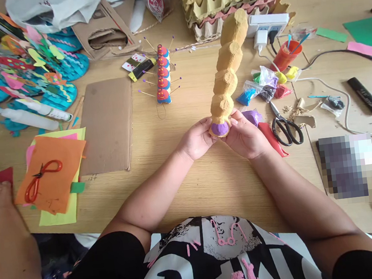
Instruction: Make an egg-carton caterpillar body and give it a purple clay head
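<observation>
A yellow egg-carton strip (224,81) with a row of cups points away from me, raised over the table. Purple clay (220,129) covers the cup nearest me. My left hand (199,139) is closed on the strip's near end from the left, and my right hand (245,135) grips the same end from the right. Beyond my left hand stands a finished-looking caterpillar (163,77) with red and blue faces and purple-tipped sticks. Beside my right hand are a bag of purple clay (253,116), a red object (271,138) and black-handled scissors (285,126).
Egg trays (230,0) are stacked at the back beside a power strip (268,23). Small clay bags (263,83) and an orange cup (285,55) lie right. Cardboard (107,126), coloured sheets (55,172) and red-handled scissors (42,176) lie left. Another person's arm (5,236) rests far left.
</observation>
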`<state>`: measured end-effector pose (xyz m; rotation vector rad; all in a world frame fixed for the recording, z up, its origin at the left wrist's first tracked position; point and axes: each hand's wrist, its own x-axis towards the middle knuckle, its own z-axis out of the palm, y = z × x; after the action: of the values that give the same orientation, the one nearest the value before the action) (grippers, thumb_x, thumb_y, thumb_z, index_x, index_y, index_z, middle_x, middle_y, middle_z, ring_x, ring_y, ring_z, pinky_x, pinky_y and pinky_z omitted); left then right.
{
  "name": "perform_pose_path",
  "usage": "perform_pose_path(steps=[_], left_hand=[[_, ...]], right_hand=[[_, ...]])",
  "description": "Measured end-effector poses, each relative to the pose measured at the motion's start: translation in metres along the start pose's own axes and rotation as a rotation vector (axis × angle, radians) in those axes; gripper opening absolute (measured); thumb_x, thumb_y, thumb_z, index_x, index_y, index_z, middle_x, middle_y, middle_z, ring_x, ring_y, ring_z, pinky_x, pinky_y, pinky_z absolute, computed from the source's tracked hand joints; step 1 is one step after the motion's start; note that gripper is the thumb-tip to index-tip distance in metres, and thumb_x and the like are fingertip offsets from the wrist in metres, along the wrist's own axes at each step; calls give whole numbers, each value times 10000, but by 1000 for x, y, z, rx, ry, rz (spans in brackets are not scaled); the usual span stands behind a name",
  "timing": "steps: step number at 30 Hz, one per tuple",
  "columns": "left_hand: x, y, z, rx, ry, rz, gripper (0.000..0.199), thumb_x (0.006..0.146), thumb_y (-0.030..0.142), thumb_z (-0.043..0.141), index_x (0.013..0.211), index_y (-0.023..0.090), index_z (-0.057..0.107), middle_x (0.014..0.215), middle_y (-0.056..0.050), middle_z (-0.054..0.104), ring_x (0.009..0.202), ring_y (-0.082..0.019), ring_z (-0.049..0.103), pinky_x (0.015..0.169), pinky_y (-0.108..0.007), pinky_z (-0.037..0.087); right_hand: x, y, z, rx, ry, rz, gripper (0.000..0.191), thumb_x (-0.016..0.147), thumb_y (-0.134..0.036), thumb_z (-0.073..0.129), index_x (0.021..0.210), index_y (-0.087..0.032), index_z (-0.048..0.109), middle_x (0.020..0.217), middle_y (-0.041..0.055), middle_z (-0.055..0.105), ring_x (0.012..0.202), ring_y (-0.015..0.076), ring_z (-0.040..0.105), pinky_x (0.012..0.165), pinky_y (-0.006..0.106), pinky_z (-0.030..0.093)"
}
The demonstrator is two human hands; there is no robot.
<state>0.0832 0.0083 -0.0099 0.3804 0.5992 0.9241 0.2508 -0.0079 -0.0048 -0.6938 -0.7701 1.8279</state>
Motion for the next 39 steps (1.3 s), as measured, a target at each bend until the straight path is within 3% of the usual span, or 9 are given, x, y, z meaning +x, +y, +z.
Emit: perform_pose_path(steps=[9,14,22,30,35,39], left_hand=[[0,1,1,-8,-13,1,136,995,245,713,931,154,791,971,-60,813,836,-137,731,779,-257,532],[0,3,3,-40,3,-23,199,1039,213,619,992,131,795,966,-59,809,831,-117,727,748,-233,533],[0,3,3,-57,-1,-34,189,1024,240,659,990,126,806,994,-88,820,863,-147,750,764,-253,552],[-1,2,5,-69,31,-35,175,1024,220,649,979,147,802,955,-56,801,802,-124,715,716,-245,530],[-1,1,6,-64,38,-35,203,1033,221,629,964,130,797,950,-69,802,818,-126,725,728,-241,532],[-1,1,5,-53,31,-40,176,1023,230,644,1006,133,791,979,-71,808,848,-134,734,740,-249,529]], right_hand=[[0,0,2,-1,-2,-19,476,794,-326,923,1170,-336,633,1000,-42,788,977,172,752,895,340,646],[0,-1,3,9,6,-13,436,815,-369,908,1158,-333,641,1036,-40,794,942,167,741,880,338,640],[2,5,2,-37,6,-62,526,778,-350,944,1200,-334,631,903,-49,766,903,172,738,877,344,632],[1,5,5,-11,41,-47,440,818,-386,909,1162,-341,639,999,-39,802,941,186,754,856,362,656],[1,7,4,5,31,-54,451,820,-359,914,1172,-346,632,994,-58,797,908,154,747,862,324,642],[1,7,4,-27,36,-41,478,803,-399,919,1174,-345,622,998,-40,789,954,182,741,861,348,627]])
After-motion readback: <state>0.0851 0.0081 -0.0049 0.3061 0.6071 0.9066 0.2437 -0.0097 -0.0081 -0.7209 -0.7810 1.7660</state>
